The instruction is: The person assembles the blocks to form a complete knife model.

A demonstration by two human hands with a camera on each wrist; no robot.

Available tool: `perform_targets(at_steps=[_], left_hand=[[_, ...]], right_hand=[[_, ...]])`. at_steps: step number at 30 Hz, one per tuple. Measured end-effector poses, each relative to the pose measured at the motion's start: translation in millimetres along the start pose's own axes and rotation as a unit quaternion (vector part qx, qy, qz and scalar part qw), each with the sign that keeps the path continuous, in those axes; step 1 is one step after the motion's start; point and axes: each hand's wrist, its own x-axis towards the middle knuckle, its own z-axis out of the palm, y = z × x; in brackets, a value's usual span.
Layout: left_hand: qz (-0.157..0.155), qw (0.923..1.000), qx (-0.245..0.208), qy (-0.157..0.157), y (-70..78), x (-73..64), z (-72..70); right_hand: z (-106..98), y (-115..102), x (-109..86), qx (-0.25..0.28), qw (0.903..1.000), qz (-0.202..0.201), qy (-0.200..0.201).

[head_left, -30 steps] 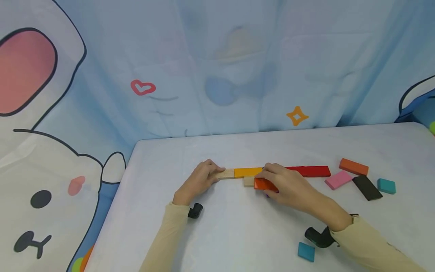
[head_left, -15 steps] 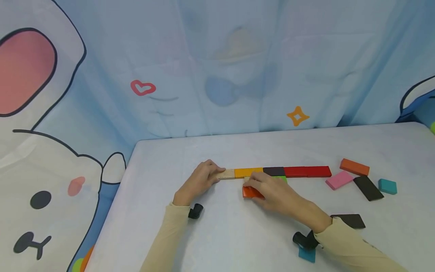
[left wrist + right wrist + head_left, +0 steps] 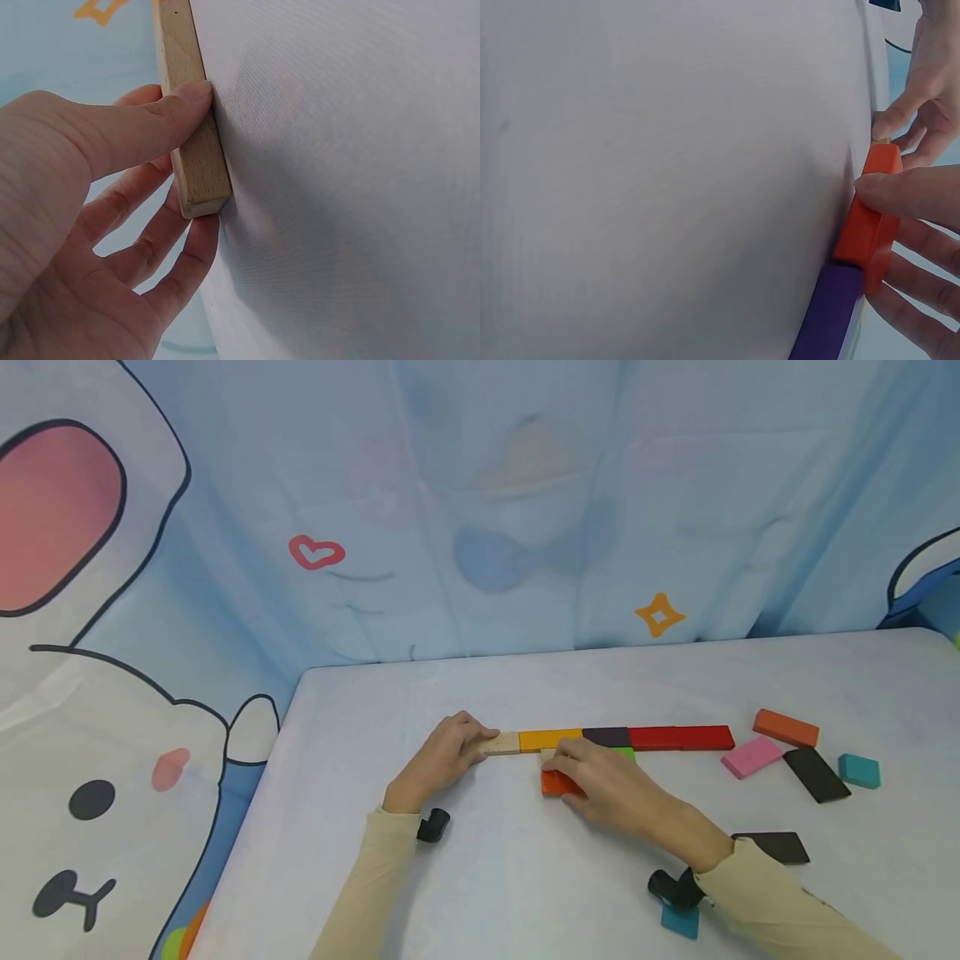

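Note:
In the head view, my left hand (image 3: 442, 756) holds the left end of a plain wooden block (image 3: 201, 161), thumb on one side and fingers on the other. That block begins a row that continues with a yellow block (image 3: 550, 741), a black block (image 3: 605, 737) and red blocks (image 3: 678, 738). My right hand (image 3: 618, 785) pinches an orange-red block (image 3: 868, 225) just in front of this row. A purple block (image 3: 826, 315) sits end to end with it in the right wrist view. Behind the right fingers, a green block (image 3: 624, 752) and another wooden block (image 3: 547, 755) are partly hidden.
Loose at the right lie an orange block (image 3: 785, 727), a pink block (image 3: 752, 757), a black block (image 3: 817, 775) and a teal block (image 3: 859, 771). Nearer, another black block (image 3: 776, 847) and a blue block (image 3: 680, 921) lie by the right sleeve. A printed curtain (image 3: 480, 510) hangs behind the table.
My right hand has carried the orange-red block leftward and down to the front of the row, then shifted it slightly right. The black and green blocks came into sight. My left hand stays put.

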Motion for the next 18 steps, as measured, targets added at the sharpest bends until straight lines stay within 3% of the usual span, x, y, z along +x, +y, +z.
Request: perform_targets(at_steps=[18], left_hand=[[-0.012, 0.9999, -0.01, -0.001, -0.2, -0.9, 0.8]], right_hand=[[1.0, 0.4, -0.2, -0.015, 0.9998, -0.012, 0.0]])
